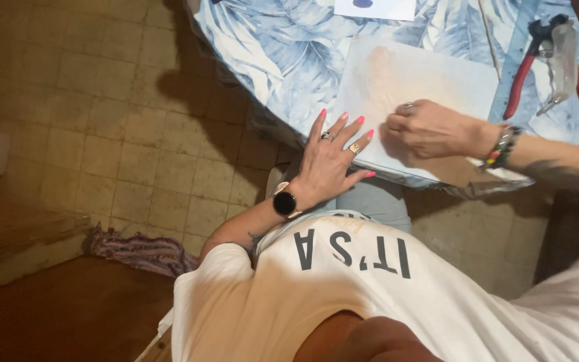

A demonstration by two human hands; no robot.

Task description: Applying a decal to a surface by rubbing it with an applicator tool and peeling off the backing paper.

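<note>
- Pale, flat rectangular board (417,80) lies on the blue leaf-print tablecloth (283,53), long axis running left-right, near edge overhanging.
- Left hand (333,161) rests flat, fingers spread, on its left corner.
- Right hand (430,127) presses curled on it; fingertips hidden.
- Red-handled pliers (527,64) partly blurred, cut off.

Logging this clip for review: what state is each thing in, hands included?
Left hand: flat, fingers spread, pressing the board's near corner.
Right hand: closed, knuckles down on the board; whether it holds anything cannot be told.
Board: lying flat on the table, near edge overhanging.
Tablecloth: spread over the table, draped at the edge.
Red-handled pliers: lying untouched, handles apart.
Rag: crumpled on the floor.
</note>
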